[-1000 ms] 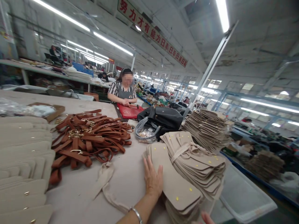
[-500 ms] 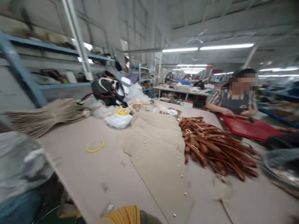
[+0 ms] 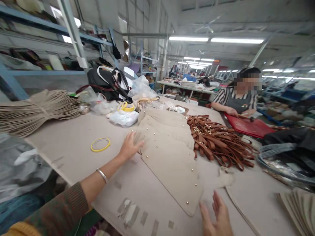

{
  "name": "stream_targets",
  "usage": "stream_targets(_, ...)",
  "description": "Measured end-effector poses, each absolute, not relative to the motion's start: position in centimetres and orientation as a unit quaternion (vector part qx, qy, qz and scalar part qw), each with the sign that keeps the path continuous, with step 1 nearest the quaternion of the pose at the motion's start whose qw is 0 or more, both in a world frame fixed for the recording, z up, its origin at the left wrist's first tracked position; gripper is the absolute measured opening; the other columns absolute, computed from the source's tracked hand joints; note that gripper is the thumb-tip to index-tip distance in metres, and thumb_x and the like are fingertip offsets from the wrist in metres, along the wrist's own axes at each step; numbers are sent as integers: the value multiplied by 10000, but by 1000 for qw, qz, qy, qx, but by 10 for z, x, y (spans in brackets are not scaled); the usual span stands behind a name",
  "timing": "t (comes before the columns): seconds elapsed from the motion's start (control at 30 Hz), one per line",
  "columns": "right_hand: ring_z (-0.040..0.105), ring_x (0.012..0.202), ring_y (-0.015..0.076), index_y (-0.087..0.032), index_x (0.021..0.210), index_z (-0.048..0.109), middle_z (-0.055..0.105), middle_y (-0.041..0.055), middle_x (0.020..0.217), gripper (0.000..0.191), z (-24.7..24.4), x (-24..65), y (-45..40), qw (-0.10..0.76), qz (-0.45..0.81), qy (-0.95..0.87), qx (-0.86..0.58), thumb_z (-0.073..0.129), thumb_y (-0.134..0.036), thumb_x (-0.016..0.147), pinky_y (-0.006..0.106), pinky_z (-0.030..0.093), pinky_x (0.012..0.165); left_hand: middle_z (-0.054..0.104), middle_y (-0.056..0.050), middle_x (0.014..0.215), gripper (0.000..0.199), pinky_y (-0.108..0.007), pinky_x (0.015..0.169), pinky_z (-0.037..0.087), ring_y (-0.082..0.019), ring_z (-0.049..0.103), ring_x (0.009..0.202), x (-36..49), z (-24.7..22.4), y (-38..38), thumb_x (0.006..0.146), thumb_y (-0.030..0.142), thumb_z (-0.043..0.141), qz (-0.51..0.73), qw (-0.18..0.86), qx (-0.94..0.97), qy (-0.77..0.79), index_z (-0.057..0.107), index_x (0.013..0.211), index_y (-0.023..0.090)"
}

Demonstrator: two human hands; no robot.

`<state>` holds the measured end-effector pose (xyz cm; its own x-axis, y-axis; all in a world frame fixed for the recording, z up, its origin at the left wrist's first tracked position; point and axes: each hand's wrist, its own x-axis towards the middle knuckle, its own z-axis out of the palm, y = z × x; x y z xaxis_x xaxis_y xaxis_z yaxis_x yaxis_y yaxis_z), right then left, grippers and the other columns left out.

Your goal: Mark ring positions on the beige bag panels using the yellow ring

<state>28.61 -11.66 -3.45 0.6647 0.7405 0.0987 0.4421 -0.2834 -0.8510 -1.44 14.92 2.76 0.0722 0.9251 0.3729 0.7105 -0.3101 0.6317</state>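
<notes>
A fanned pile of beige panels with small gold studs along the edges lies down the middle of the table. At its left edge is my left hand, with thumb and fingers apart against the layered edges. My right hand is open near the front, fingers spread and holding nothing. It is just right of the pile's rounded near end. Brown straps with metal clasps lie heaped to the right of the panels. Beyond my right hand rests a small beige piece with a cord.
A yellow tape roll lies left of the pile. Bundled beige pieces are at far left, and more at right. Plastic bags and a black bag crowd the back. Across the table, a person handles a red piece.
Both my hands have come into view, the left reaching to the panels' edge. A yellow sleeve edge showed at the bottom before. The view has shifted, showing more of the near table.
</notes>
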Motion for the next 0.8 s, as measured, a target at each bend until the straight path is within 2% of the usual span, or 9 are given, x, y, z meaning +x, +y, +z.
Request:
stream_targets(0.13,330,1341,391,-70,1389,357,380,242,1427,842,-47,279,-80,415,86,-425,-800,540,-594,756,563,312,1070,387,-227,1409,761,-515,1120,255,-343,340,1337,-35,3,186,762,524,565,375,149,702,586,358,1342,78)
stream_targets(0.3,288,1354,412,-56,1315,449,342,267,1434,792,-63,264,-57,389,59,-412,-822,545,-585,733,580,288,1068,369,-219,1421,810,-521,1120,252,-335,313,1355,-43,-15,198,779,595,532,405,149,684,588,325,1381,94)
stream_targets(0.47,287,1374,355,-145,1363,410,310,177,1481,703,-40,227,-24,438,37,-388,-810,448,-584,815,539,239,1113,249,-212,1492,838,-522,1122,255,-342,214,1405,-47,-17,192,780,614,557,389,201,689,577,318,1417,125)
stream_targets(0.6,244,1398,337,-105,1445,292,289,191,1503,885,-18,238,0,441,69,-356,-821,500,-647,777,505,220,1130,227,-216,1504,872,-513,1130,248,-340,211,1407,-48,-17,183,754,596,601,362,212,708,568,311,1428,125)
stream_targets(0.67,283,1379,355,-87,1480,218,279,207,1511,979,-10,249,10,438,112,-305,-839,487,-694,760,509,252,1109,246,-201,1501,853,-506,1129,261,-331,224,1405,-47,-17,181,758,578,605,360,218,713,560,313,1428,138)
stream_targets(0.8,373,1331,354,-124,1484,236,314,183,1509,958,-3,245,32,461,166,-267,-830,425,-732,769,490,292,1084,265,-178,1500,833,-510,1114,295,-329,260,1392,-44,-17,178,760,543,622,360,233,736,524,307,1433,167)
